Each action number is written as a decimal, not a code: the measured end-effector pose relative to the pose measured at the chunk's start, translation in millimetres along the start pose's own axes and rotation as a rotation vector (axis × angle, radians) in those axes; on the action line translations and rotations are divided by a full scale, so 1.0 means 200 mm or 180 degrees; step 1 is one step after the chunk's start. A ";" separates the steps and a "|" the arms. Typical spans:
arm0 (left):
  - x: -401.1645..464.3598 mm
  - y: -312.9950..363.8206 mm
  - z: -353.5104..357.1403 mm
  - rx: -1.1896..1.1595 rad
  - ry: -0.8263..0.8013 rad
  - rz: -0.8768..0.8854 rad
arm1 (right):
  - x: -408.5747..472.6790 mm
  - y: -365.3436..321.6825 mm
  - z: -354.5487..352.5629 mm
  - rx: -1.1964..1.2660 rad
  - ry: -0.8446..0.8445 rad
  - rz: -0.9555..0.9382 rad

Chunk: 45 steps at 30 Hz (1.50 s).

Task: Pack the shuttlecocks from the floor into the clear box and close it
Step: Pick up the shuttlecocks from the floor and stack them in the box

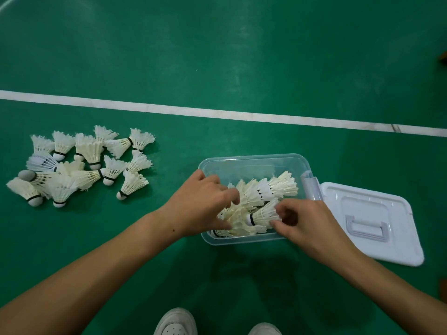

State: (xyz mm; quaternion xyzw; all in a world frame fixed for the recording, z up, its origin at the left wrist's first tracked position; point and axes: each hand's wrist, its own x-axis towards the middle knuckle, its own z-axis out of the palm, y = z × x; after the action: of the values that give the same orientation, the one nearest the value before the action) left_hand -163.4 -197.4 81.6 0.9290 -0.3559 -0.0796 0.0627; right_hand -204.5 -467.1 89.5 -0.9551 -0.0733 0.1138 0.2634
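floor: green court floor (217,56), white line (217,113) across the far side.
box: clear plastic box (254,163), part-filled.
left hand (203,204): I've got fingers curled into the feathers, tamping the stack.
right hand (312,222): pinching a white feather shuttlecock (262,215), seating it.
remaining: loose shuttlecock pile (79,165) well left of the box.
lid: white handled lid (372,221) just right, off; nothing blocks it.

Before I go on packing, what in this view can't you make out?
Head view, the only one:
- Left hand: fingertips buried among shuttlecocks in the clear box; grip unclear.
- Count in the box: hidden by both hands.
- Floor pile: overlapping, uncountable.
- Shoes: cut off by the bottom edge.
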 end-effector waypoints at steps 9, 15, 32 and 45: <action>0.06 0.06 0.05 0.0481 -0.0155 -0.0200 | 0.15 -0.03 0.10 0.0146 -0.0762 0.0345; 0.08 0.10 0.08 0.0456 -0.0160 -0.0340 | 0.23 -0.01 0.17 0.0187 -0.1129 0.0672; -0.25 -0.06 -0.13 -0.1813 0.1383 -0.1635 | 0.32 -0.48 -0.19 -0.0067 -0.0576 -0.0362; -0.72 -0.85 0.18 -0.1244 0.1538 -0.3179 | 0.79 -1.09 0.61 -0.0125 -0.1054 -0.0961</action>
State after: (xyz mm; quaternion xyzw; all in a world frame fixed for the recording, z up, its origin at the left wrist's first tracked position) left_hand -164.7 22.1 32.1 0.9471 0.1705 0.0504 0.2671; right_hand -100.7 -190.4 73.5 -0.9066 -0.2599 0.2269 0.2432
